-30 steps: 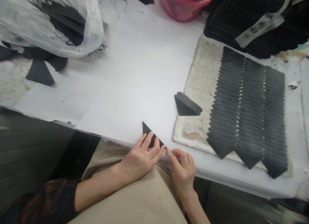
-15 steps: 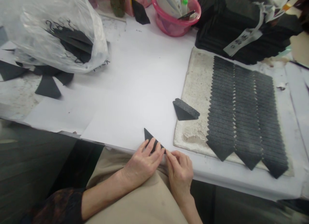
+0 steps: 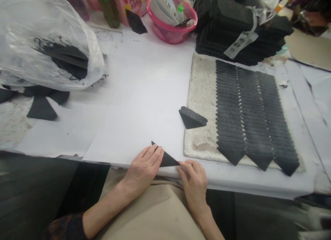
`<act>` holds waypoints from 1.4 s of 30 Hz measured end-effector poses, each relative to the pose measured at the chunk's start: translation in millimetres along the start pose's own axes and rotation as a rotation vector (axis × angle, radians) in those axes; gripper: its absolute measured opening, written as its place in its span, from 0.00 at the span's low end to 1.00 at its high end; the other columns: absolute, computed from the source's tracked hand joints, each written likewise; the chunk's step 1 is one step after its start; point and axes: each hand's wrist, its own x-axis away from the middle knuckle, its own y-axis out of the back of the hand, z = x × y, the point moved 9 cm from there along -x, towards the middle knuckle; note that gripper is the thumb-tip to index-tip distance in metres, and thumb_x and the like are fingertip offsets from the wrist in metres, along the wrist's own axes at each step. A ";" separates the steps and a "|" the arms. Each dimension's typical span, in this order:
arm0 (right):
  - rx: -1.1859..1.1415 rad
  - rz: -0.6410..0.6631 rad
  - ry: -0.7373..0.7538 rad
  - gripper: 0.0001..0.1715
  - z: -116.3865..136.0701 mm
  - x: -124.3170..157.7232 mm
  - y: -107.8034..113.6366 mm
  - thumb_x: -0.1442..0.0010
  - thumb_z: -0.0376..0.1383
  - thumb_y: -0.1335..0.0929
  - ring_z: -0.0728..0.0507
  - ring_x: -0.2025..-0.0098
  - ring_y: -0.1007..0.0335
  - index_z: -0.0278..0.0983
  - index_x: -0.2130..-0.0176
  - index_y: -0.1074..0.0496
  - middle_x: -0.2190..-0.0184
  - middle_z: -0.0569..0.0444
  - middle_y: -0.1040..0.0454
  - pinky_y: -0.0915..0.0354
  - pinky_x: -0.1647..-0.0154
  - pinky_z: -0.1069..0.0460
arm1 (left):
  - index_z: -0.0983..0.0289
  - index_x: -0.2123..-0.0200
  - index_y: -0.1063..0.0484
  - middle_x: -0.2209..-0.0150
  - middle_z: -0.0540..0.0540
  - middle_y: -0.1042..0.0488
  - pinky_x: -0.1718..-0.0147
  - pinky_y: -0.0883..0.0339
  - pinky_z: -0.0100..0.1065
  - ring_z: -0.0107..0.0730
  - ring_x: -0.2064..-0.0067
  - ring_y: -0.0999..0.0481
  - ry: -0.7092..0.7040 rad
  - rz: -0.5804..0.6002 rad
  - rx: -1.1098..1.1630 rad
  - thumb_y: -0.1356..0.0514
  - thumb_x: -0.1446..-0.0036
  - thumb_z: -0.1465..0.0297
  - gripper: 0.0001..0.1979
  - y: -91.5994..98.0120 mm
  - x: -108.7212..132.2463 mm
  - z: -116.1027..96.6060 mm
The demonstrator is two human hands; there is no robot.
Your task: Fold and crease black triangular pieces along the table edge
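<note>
At the table's front edge lies a folded, triangular piece of black material (image 3: 168,160), its left point showing past my fingers. My left hand (image 3: 146,163) covers the left half, fingers together and bent over it, holding it down; the thumb is hidden. With thumb and forefinger, my right hand (image 3: 192,174) pinches the right corner. A small stack of folded black triangles (image 3: 192,118) with a rough grey band rests partly on the left edge of a pale board (image 3: 199,95). On that board, several folded black pieces (image 3: 230,112) overlap in three long columns, points toward me.
A clear plastic bag (image 3: 88,66) holds black pieces at the left, with loose black pieces (image 3: 42,107) below it. At the back stand a pink basin (image 3: 169,35), a flat black piece (image 3: 136,22) and a tagged stack of black material (image 3: 214,40). White paper (image 3: 144,88) covers the table.
My left hand has slid left along the triangular piece, its fingers drawn closer together, uncovering the right half. My right hand still pinches the corner. The whole view has shifted slightly.
</note>
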 end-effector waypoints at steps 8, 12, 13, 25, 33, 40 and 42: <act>0.041 0.094 -0.167 0.09 -3.1 -8.8 -5.2 0.43 0.34 0.27 0.43 0.62 0.35 0.39 0.64 0.32 0.65 0.56 0.29 0.43 0.61 0.49 | 0.68 0.43 0.33 0.43 0.61 0.31 0.43 0.34 0.46 0.45 0.42 0.32 0.043 -0.054 0.098 0.47 0.39 0.79 0.21 -2.6 6.3 6.0; -0.008 0.122 -0.211 0.09 -5.8 -7.7 -9.9 0.43 0.32 0.27 0.43 0.64 0.34 0.39 0.66 0.33 0.67 0.56 0.28 0.42 0.61 0.49 | 0.66 0.42 0.34 0.43 0.60 0.31 0.42 0.35 0.45 0.44 0.42 0.32 0.062 -0.055 0.143 0.47 0.39 0.79 0.22 -3.6 8.3 9.4; -0.033 0.120 -0.223 0.08 -7.1 -6.6 -10.7 0.42 0.32 0.28 0.43 0.64 0.34 0.38 0.66 0.33 0.68 0.56 0.28 0.42 0.61 0.49 | 0.67 0.42 0.34 0.44 0.59 0.30 0.42 0.35 0.45 0.44 0.42 0.32 0.068 -0.064 0.150 0.46 0.39 0.79 0.22 -2.7 8.5 10.1; -0.546 0.163 -0.414 0.07 -16.7 -14.7 -10.4 0.40 0.39 0.32 0.44 0.65 0.31 0.39 0.68 0.28 0.69 0.55 0.25 0.38 0.60 0.51 | 0.65 0.51 0.29 0.53 0.60 0.27 0.43 0.38 0.52 0.46 0.45 0.31 0.093 -0.166 0.263 0.41 0.38 0.75 0.12 15.0 -9.2 17.8; -0.969 0.129 -0.663 0.18 -29.9 -18.1 -19.8 0.50 0.47 0.26 0.47 0.71 0.34 0.36 0.69 0.27 0.76 0.56 0.27 0.39 0.66 0.54 | 0.63 0.66 0.29 0.69 0.52 0.28 0.58 0.35 0.35 0.32 0.65 0.30 0.154 0.058 0.717 0.45 0.34 0.69 0.08 6.6 -23.3 18.7; -0.868 0.148 -0.598 0.23 -30.3 -22.6 -18.0 0.45 0.53 0.30 0.48 0.73 0.39 0.37 0.77 0.30 0.80 0.58 0.31 0.41 0.68 0.54 | 0.63 0.71 0.28 0.75 0.49 0.28 0.71 0.40 0.27 0.27 0.73 0.31 0.509 0.279 0.979 0.42 0.37 0.65 0.12 -10.4 2.0 36.3; -0.857 0.120 -0.615 0.25 -37.7 -23.5 -19.0 0.46 0.55 0.30 0.47 0.73 0.39 0.37 0.77 0.31 0.80 0.58 0.32 0.41 0.68 0.54 | 0.64 0.70 0.27 0.77 0.49 0.29 0.76 0.40 0.25 0.26 0.76 0.31 0.631 0.358 1.107 0.42 0.38 0.64 0.11 -18.6 15.2 41.8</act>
